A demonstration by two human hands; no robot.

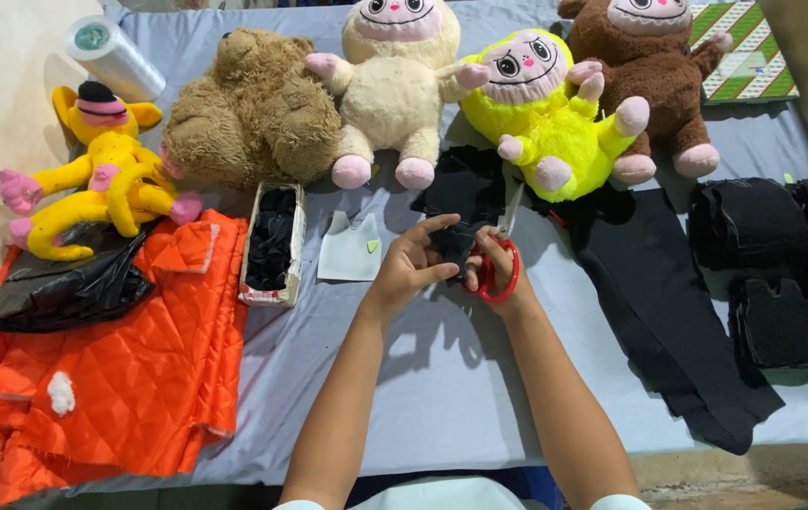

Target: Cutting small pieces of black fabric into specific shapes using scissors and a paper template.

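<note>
My left hand [411, 263] pinches a small piece of black fabric [451, 244] above the grey-covered table [442, 378]. My right hand [498, 274] grips red-handled scissors [500, 257], whose blades point up and away toward the yellow plush toy [541, 113]. The two hands meet at the black piece. A larger heap of black fabric [465, 184] lies just beyond them.
Plush toys line the far edge: brown bear [253, 109], cream one [395, 85], dark brown one [654, 76], long-limbed yellow one [102, 179]. Orange quilted cloth [120, 368] and a black bag [64, 288] lie left. A box of black pieces [274, 244], white pattern [349, 250], black strip [659, 312] and stacks [773, 274] surround.
</note>
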